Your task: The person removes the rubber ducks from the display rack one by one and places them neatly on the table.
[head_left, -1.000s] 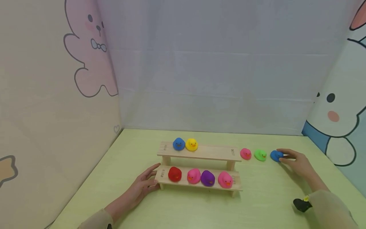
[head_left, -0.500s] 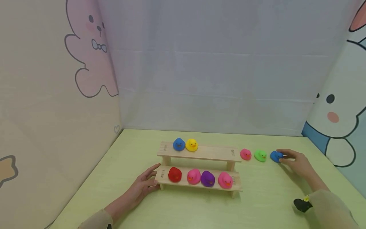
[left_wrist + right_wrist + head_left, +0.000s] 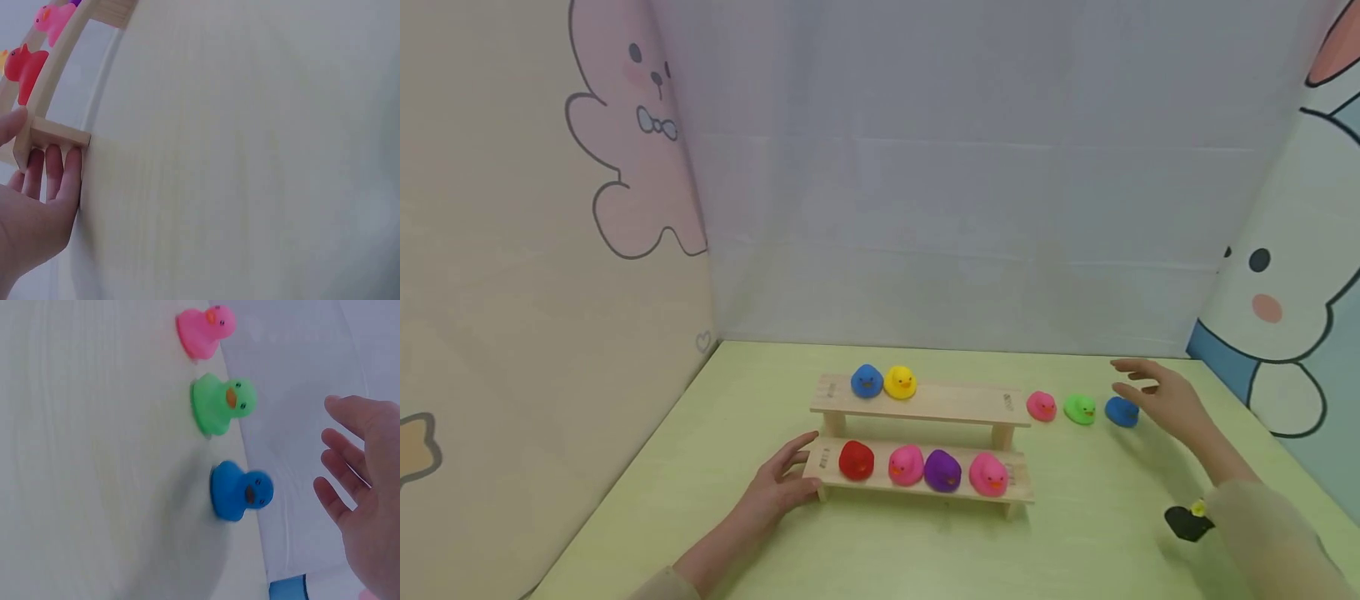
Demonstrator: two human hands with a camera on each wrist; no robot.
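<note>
My right hand (image 3: 1172, 404) hovers just right of and above a blue rubber duck (image 3: 1120, 412), apart from it, with loosely bent fingers and nothing between them. Left of that duck, a green rubber duck (image 3: 1080, 409) and a small pink one (image 3: 199, 332) sit in line on the table. My left hand (image 3: 767, 496) holds the left end of a two-tier wooden rack (image 3: 962, 401); in the left wrist view its thumb lies at the plank and its fingers touch the leg. A red duck (image 3: 856, 461), two pink ducks and a purple duck (image 3: 942, 472) occupy the lower tier.
On the upper tier, another blue duck (image 3: 867, 382) and a yellow duck (image 3: 900, 382) sit towards the left. The pale table (image 3: 880, 558) is bounded by a back curtain (image 3: 887, 225) and printed side walls. A black duck-like object (image 3: 1187, 523) shows beside the right sleeve.
My right hand has let go of the blue duck at the far right and lifted up from it. That duck stays on the table. My left hand remains at the rack's end.
</note>
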